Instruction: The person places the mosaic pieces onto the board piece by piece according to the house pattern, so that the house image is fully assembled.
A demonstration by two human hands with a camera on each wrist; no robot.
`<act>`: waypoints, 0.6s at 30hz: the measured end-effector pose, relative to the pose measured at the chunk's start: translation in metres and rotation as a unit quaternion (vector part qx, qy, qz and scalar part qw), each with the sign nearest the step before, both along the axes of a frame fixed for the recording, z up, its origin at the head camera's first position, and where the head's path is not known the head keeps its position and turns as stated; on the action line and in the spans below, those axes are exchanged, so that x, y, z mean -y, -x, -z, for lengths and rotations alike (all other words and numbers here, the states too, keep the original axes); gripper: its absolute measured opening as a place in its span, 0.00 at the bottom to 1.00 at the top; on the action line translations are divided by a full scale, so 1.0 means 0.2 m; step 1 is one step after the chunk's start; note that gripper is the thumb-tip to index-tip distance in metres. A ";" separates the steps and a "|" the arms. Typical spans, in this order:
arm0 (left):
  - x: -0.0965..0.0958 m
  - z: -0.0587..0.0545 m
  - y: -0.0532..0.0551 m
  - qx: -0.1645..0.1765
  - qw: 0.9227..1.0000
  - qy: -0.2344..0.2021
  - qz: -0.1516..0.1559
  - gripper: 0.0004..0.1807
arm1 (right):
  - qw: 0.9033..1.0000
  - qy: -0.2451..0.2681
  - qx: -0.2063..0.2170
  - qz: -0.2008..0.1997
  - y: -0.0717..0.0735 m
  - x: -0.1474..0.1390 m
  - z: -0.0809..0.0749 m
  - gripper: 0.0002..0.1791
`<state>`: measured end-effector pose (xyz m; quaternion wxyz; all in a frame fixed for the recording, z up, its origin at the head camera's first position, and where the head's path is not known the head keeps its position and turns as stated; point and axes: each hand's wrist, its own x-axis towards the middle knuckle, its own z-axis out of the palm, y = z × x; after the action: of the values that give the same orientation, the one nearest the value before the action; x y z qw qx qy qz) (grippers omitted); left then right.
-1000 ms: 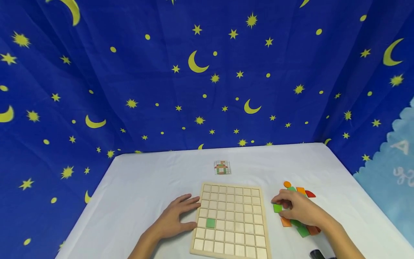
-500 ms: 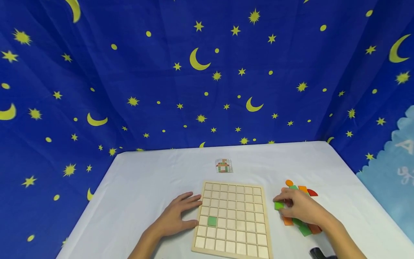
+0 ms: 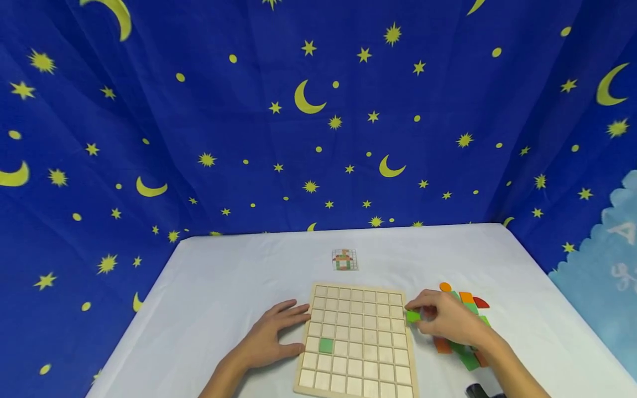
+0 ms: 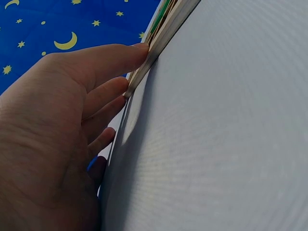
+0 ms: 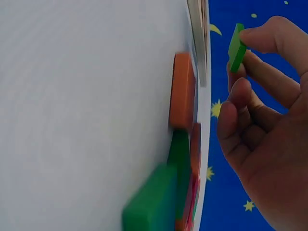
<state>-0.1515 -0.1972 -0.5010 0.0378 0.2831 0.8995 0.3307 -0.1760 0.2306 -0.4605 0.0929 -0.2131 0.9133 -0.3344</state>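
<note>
A light green square tile (image 3: 413, 316) is pinched between the thumb and fingers of my right hand (image 3: 450, 319), beside the right edge of the wooden grid board (image 3: 362, 349). In the right wrist view the same tile (image 5: 237, 48) is held up off the table by my right hand (image 5: 269, 106). My left hand (image 3: 273, 337) rests at the board's left edge, its fingers extended. In the left wrist view the thumb and fingertips of my left hand (image 4: 72, 106) touch the board's side (image 4: 163, 38). One green square tile (image 3: 325, 345) sits in a cell toward the board's lower left.
Several green, orange and red tiles lie in a loose pile right of the board, including an orange disc (image 3: 445, 287) and a red quarter-round (image 3: 480, 302). A small pattern card (image 3: 345, 259) lies beyond the board. A black object (image 3: 478, 391) is near the front edge.
My right hand has lifted the light green tile from the pile and moved left with it, up to the board's right edge. The left hand stays in place.
</note>
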 end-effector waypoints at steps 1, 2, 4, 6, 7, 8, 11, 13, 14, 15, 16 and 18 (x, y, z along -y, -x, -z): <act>0.00 0.00 0.00 -0.002 1.000 0.002 -0.001 0.33 | 1.000 0.005 -0.003 -0.002 0.00 0.01 0.00 0.17; 0.00 0.00 0.00 -0.003 1.000 0.002 -0.002 0.33 | 1.000 0.010 -0.006 -0.005 0.00 0.02 0.00 0.17; 0.00 0.00 0.00 -0.004 1.000 0.001 -0.005 0.33 | 1.000 0.020 -0.016 -0.011 0.01 0.04 0.00 0.17; 0.00 0.00 0.00 -0.002 1.000 -0.001 -0.006 0.33 | 0.999 0.027 -0.024 -0.020 0.01 0.05 0.00 0.17; 0.00 -0.01 0.00 -0.001 1.000 -0.001 -0.006 0.33 | 0.999 0.030 -0.026 -0.025 0.01 0.06 -0.01 0.17; 0.00 -0.01 0.00 0.001 1.000 -0.002 -0.006 0.33 | 0.999 0.034 -0.029 -0.031 0.01 0.07 -0.01 0.17; -0.01 -0.01 0.00 0.006 1.000 -0.003 -0.006 0.33 | 0.997 0.049 -0.026 -0.051 0.01 0.10 -0.01 0.16; -0.01 -0.01 0.00 0.008 1.000 -0.002 -0.007 0.33 | 0.996 0.067 -0.012 -0.065 0.01 0.12 -0.01 0.16; -0.01 -0.01 0.00 0.009 1.000 -0.002 -0.008 0.33 | 0.994 0.076 -0.004 -0.072 0.01 0.13 -0.01 0.15; -0.01 -0.01 0.00 0.008 1.000 -0.002 -0.008 0.33 | 0.994 0.083 0.004 -0.077 0.01 0.15 -0.01 0.15; -0.01 -0.01 0.00 0.008 1.000 -0.003 -0.009 0.33 | 0.992 0.091 0.013 -0.083 0.01 0.16 -0.02 0.15; -0.01 0.00 0.00 0.007 1.000 -0.005 -0.009 0.33 | 0.991 0.096 0.022 -0.090 0.01 0.19 -0.02 0.15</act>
<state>-0.1507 -0.1957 -0.5003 0.0395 0.2730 0.9002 0.3369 -0.1773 0.1920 -0.4570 0.1220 -0.2947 0.8519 -0.4154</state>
